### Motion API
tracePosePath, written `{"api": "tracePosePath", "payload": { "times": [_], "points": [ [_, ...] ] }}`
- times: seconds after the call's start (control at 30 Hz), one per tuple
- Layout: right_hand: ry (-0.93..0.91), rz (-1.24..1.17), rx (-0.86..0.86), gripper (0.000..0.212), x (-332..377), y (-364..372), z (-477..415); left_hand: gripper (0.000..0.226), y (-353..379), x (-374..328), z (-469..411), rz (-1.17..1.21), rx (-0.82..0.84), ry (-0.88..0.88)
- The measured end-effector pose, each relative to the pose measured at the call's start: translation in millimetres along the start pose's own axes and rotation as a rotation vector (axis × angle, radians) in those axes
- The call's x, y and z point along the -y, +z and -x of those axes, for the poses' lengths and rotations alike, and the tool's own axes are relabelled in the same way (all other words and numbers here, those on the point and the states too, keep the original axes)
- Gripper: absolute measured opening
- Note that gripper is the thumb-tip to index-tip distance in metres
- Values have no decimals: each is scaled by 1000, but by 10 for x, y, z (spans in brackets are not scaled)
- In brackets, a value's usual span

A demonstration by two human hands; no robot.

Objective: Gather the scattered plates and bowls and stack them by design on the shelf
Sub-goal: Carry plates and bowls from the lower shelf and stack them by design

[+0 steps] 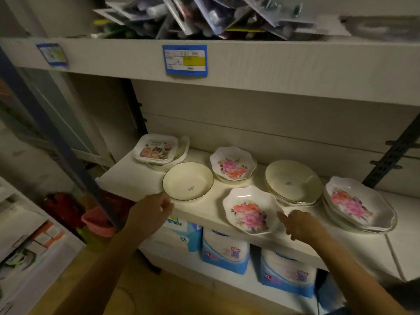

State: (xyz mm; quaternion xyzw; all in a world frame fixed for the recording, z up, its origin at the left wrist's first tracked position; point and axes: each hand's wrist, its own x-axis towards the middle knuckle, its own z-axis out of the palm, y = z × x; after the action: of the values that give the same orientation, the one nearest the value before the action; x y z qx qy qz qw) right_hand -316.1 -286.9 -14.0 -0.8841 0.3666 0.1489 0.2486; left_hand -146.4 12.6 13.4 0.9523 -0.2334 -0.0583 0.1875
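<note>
On the white shelf (127,178) lie a plain cream bowl (187,180) at front left, a floral scalloped dish (233,165) behind it, and another floral dish (250,210) at the front edge. A stack of plain cream bowls (294,181) sits right of centre, and a stack of floral dishes (356,204) at far right. Square cartoon-print plates (156,147) are stacked at back left. My left hand (148,212) hovers just below the plain bowl, fingers loosely curled, holding nothing. My right hand (300,225) reaches with fingers extended toward the front floral dish's right rim.
An upper shelf (250,64) with blue price labels overhangs, piled with packaged goods. Blue-and-white packs (225,251) fill the shelf below. A dark blue upright post (45,123) crosses at left; boxes and a pink basket (97,223) stand on the floor.
</note>
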Motion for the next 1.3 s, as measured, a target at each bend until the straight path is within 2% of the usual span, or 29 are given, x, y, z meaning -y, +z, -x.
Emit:
{"api": "tracePosePath", "payload": {
  "times": [0.13, 0.33, 0.4, 0.53, 0.67, 0.77, 0.87, 1.03, 1.17, 1.3],
  "points": [
    [127, -145, 49, 37, 215, 249, -99, 12, -93, 270, -291, 38, -3, 36],
    [300, -303, -121, 30, 414, 454, -57, 17, -134, 625, -561, 40, 75, 88],
    [343, -358, -171, 27, 484, 442, 12, 17, -129, 708, -648, 57, 83, 44],
    [347, -406, -260, 22, 536, 376, 202, 41, -34, 768, -915, 92, 166, -121],
    [329, -475, -356, 18, 542, 228, 455, 55, 114, 698, -1192, 173, 293, -247],
    [341, -454, -378, 25, 540, 159, 584, 46, 182, 618, -1286, 238, 362, -277],
    [359, -466, -377, 20, 529, 150, 662, 33, 269, 612, -1364, 352, 412, -268],
    [399, -475, -367, 13, 542, 159, 736, 35, 320, 612, -1398, 446, 454, -263],
    [389, -505, -399, 16, 534, 160, 796, 34, 144, 649, -1325, 499, 433, -183],
    [387, -529, -454, 21, 521, 185, 902, 21, -164, 621, -1190, 578, 405, -59]
  ]
}}
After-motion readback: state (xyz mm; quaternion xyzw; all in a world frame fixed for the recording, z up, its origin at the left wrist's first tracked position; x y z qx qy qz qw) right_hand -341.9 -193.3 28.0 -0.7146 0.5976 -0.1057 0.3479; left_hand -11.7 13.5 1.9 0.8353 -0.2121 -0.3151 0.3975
